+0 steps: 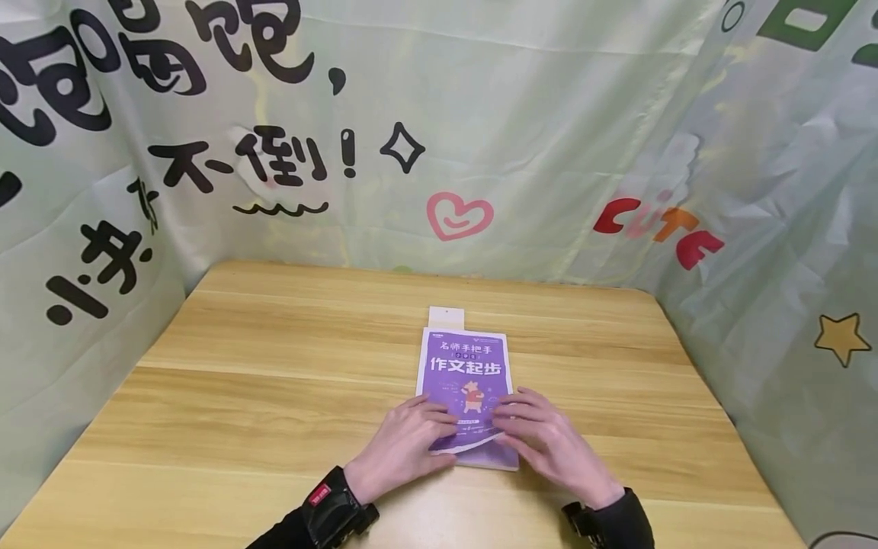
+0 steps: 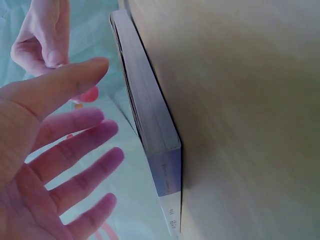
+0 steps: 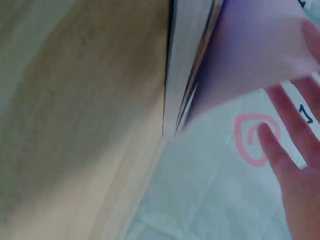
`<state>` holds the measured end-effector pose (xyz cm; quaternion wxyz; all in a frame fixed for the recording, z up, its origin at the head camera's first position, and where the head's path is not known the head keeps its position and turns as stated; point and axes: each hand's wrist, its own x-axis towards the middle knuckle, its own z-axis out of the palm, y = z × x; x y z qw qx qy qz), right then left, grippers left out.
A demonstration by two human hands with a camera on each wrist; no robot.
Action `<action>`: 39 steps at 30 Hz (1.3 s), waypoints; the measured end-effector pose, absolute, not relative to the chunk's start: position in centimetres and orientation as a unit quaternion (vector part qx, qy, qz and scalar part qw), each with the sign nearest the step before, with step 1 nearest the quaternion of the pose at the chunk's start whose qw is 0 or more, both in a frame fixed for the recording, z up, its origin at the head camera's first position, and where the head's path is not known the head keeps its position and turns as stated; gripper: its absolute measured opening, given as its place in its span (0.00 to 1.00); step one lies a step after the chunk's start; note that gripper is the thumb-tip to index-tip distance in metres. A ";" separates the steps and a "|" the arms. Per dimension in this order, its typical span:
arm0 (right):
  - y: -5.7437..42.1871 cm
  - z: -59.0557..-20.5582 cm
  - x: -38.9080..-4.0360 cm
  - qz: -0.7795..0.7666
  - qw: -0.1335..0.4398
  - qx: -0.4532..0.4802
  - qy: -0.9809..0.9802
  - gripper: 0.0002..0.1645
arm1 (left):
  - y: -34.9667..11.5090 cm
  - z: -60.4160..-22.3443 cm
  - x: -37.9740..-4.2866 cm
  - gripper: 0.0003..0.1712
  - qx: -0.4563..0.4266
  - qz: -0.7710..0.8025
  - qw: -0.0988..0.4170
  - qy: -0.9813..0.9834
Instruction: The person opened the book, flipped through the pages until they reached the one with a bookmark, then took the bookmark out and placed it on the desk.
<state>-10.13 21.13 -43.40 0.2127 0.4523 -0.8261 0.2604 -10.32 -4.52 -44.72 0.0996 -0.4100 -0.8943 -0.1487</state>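
Observation:
A purple paperback book with white Chinese lettering and a cartoon animal lies on the wooden table. Its front cover bends upward at the lower right, toward my right hand. That hand pinches the cover's edge between thumb and fingers, at the book's right side. Over the lower left part of the book is my left hand. In the left wrist view, its fingers are spread and hold nothing, beside the thick page edges. A white card sticks out past the book's top edge.
Wooden table top surrounds the book on all sides. Pale green fabric with printed lettering, a heart and a star hangs around the back and both sides of the table. A dark curved item shows at the lower right corner.

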 end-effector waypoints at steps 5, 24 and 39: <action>20.5 -43.6 -10.3 0.282 0.289 0.398 -0.824 0.19 | -4.8 -44.4 -10.1 0.24 -0.413 -0.183 0.122 -0.884; 15.1 -43.7 -10.8 0.408 0.208 0.320 -0.829 0.33 | -5.0 -43.1 -10.2 0.43 -0.438 -0.308 0.321 -0.781; 11.9 -44.8 -12.2 0.327 0.052 0.361 -0.872 0.31 | -8.7 -38.4 -10.6 0.45 -0.358 -0.149 0.383 -0.838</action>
